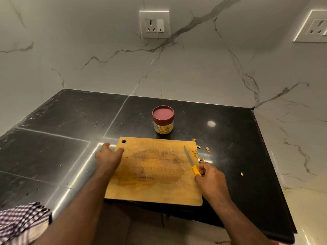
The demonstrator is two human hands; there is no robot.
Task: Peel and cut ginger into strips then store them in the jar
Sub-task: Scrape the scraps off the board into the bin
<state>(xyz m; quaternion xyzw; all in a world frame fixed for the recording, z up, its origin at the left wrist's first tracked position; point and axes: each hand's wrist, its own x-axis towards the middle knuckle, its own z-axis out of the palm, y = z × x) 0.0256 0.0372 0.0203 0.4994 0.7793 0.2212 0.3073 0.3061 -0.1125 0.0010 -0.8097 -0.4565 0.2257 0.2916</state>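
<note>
A small clear jar (163,127) with a dark red lid on it stands on the black counter just behind the wooden cutting board (155,174); yellowish ginger strips show through its glass. The board's top is bare apart from stains and a few crumbs. My left hand (108,154) rests with spread fingers on the board's far left corner, by the hanging hole. My right hand (210,179) grips the yellow handle of a small knife (189,159), whose blade lies across the board's right side, pointing away from me.
Ginger peel scraps (203,150) lie on the counter off the board's right edge, one more piece (241,173) farther right. A checked cloth (21,221) sits at the bottom left. Marble walls with sockets (154,24) close the counter at the back and right. The board overhangs the counter's front edge.
</note>
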